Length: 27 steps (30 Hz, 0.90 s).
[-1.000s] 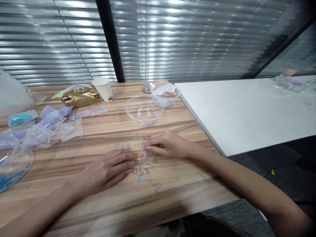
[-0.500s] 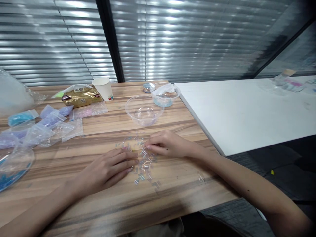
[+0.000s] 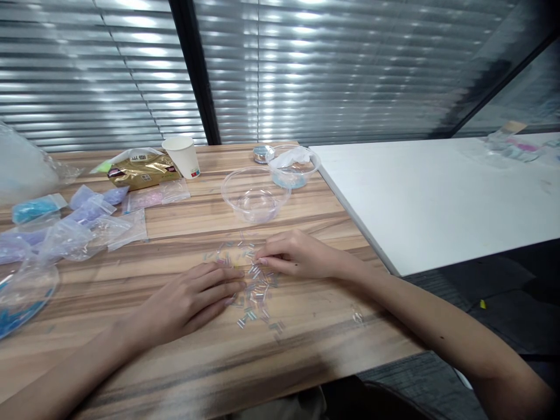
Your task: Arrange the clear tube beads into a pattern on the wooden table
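Little change over the last second: both hands stay at the scattered tube beads (image 3: 261, 289), so work remains at that patch of the wooden surface (image 3: 306, 344), nearer than the clear bowl (image 3: 258, 216). Left hand (image 3: 188, 300): fingers slightly apart, at beads' edge. Right hand (image 3: 300, 255): fingertips together; can't tell whether they grip a bead.

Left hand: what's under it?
The left hand is palm-down over the wooden table, with small tube beads beside its fingertips. The palm and fingers cover the surface beneath, so I can't tell whether beads lie there.
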### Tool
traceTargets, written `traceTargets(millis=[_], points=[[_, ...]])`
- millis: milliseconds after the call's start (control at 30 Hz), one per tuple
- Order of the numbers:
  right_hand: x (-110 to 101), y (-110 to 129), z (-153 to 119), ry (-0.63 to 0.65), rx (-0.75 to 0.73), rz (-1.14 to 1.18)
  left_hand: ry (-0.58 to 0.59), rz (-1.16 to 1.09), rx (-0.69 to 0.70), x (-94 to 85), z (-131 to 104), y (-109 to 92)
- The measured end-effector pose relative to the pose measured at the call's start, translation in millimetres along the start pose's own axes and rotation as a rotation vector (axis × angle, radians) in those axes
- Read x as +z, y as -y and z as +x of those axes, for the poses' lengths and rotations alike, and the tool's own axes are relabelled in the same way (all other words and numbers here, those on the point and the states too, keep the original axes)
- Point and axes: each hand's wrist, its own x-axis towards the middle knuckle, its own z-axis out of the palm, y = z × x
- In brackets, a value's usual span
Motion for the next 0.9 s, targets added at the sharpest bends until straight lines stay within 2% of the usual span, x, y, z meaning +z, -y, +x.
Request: traceTargets(millis=[900], points=[[-0.6, -0.8, -0.6, 0.009, 0.018, 0.012, 0.013, -0.04, -0.016, -0.6, 2.4, -0.1]])
